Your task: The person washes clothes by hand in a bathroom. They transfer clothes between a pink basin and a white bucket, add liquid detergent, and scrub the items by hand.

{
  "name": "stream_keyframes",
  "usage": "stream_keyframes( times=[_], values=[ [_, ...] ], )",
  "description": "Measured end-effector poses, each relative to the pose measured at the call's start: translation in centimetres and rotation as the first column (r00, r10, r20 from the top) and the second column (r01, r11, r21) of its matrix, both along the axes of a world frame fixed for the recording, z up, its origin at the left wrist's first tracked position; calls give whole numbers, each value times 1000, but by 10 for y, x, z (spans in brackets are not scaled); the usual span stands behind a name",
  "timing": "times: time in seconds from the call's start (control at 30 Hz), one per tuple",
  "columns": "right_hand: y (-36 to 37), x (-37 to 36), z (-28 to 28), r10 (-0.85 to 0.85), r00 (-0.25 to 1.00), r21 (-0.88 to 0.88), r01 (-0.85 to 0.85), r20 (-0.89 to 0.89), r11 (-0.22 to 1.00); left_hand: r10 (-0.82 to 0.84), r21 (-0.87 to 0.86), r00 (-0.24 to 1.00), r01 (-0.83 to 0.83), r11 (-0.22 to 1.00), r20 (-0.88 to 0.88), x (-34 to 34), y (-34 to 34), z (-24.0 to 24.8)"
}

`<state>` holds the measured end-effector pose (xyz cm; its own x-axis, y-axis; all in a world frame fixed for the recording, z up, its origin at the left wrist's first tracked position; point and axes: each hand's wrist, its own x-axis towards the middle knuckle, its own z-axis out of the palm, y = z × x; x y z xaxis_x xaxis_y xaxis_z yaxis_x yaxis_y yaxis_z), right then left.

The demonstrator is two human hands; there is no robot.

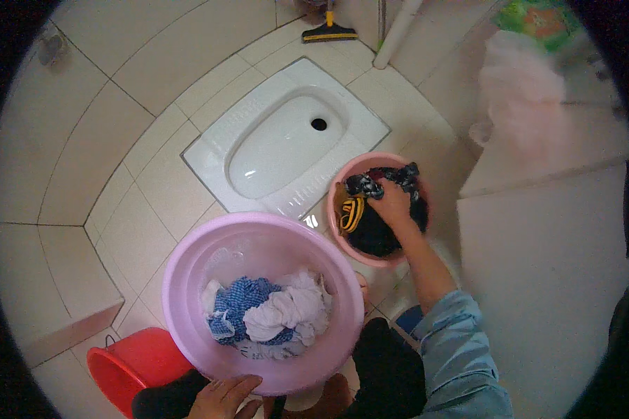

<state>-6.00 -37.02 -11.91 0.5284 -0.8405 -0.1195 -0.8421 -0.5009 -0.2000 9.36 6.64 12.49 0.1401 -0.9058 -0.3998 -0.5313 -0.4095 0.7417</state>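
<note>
My right hand (pixel 393 204) reaches into a small pink basin (pixel 337 167), its fingers closed on a dark garment with a white pattern (pixel 365 184). Black cloth (pixel 374 234) and a piece with yellow stripes (pixel 351 214) lie around it in the same basin. Closer to me is a large purple basin (pixel 189 258) with a wet heap inside: a blue checked cloth (pixel 239 299) and a whitish cloth (pixel 286 313). At its near rim, my left hand (pixel 223 398) touches the edge with fingers stretched out and slightly apart, holding nothing.
A white squat toilet (pixel 279 188) is set into the tiled floor beyond the basins. A red bucket (pixel 129 356) lies tipped at the lower left. Far off stand a floor squeegee (pixel 329 32) and a white pipe (pixel 397 35). A pale cabinet-like block (pixel 538 230) borders the right.
</note>
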Motion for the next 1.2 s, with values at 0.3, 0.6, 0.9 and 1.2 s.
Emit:
stream_keyframes(
  times=[0.3, 0.6, 0.9, 1.2],
  values=[
    [91, -71, 44, -17, 929, 33, 6, 370, 999, -23, 44, 965, 36, 998, -262, 12, -16, -28],
    [73, -57, -26, -53, 979, 228, 7, 197, 974, 154, -308, 987, -133, 942, 46, 33, -286, -186],
    [42, -33, -41, -47, 999, 216, 40, 27, 975, 250, 472, 965, -182, 862, -84, 22, -366, -315],
    [36, -53, -3, -337, 883, 298, 243, 325, 923, 67, 375, 861, 149, 915, -504, 12, -377, -238]
  ],
)
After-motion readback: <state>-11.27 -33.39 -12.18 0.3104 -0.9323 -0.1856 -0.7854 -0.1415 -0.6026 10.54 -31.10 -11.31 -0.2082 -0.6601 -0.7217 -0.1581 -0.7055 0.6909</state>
